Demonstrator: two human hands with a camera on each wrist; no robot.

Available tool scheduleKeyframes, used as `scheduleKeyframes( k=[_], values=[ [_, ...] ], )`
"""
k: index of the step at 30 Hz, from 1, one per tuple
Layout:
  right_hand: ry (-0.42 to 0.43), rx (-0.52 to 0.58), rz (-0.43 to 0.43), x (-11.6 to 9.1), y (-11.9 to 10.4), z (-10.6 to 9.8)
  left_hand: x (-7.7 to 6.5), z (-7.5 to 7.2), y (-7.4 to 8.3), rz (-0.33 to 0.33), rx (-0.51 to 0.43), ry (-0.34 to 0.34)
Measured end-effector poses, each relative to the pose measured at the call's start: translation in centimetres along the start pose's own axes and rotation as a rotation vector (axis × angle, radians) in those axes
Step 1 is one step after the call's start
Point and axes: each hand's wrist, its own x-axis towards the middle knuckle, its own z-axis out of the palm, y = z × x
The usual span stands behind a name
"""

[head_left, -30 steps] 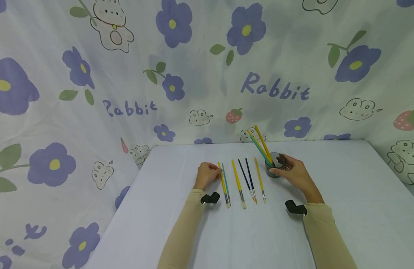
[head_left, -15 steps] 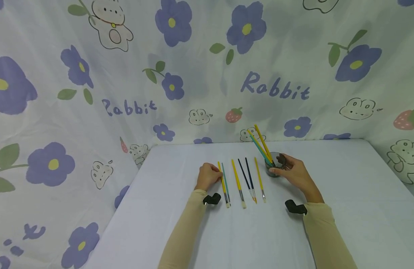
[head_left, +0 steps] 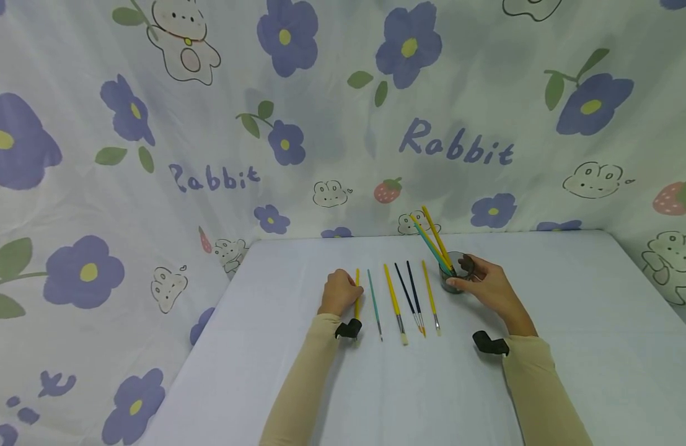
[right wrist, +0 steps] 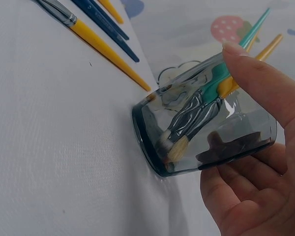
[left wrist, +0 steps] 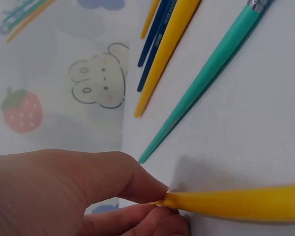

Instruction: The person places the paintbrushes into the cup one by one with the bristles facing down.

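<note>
My left hand [head_left: 339, 293] pinches a yellow paintbrush [left wrist: 241, 203] between thumb and fingers near the thin end of its handle. Its bristle end points toward me, partly behind the wrist camera in the head view. My right hand [head_left: 492, 290] holds a smoky, see-through glass [right wrist: 246, 120], thumb on one side and fingers on the other. Inside lean yellow paintbrushes [head_left: 437, 235] and a teal paintbrush [head_left: 429, 246], bristles down. Right of the left hand, a teal paintbrush [head_left: 374, 302] lies on the table.
Further right on the white table [head_left: 421, 390] lie a yellow paintbrush [head_left: 393, 292], two dark blue paintbrushes [head_left: 414, 288] and another yellow paintbrush [head_left: 429, 288], bristles toward me. A patterned curtain [head_left: 343, 111] hangs along the table's back edge.
The left hand has taken hold of the leftmost yellow paintbrush and shifted it left, away from the teal one beside it. The right hand and the glass have stayed put.
</note>
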Motion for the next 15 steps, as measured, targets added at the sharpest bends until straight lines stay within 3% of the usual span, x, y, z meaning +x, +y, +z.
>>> scheduleKeyframes(
  k=[8,15],
  values=[
    [0.000,0.005,-0.008,0.13,0.19,-0.04,-0.34,-0.22,0.31,-0.001,0.063,-0.011],
    [0.000,0.002,-0.017,0.14,0.20,-0.07,0.33,0.09,-0.61,0.001,0.091,-0.006]
  ],
)
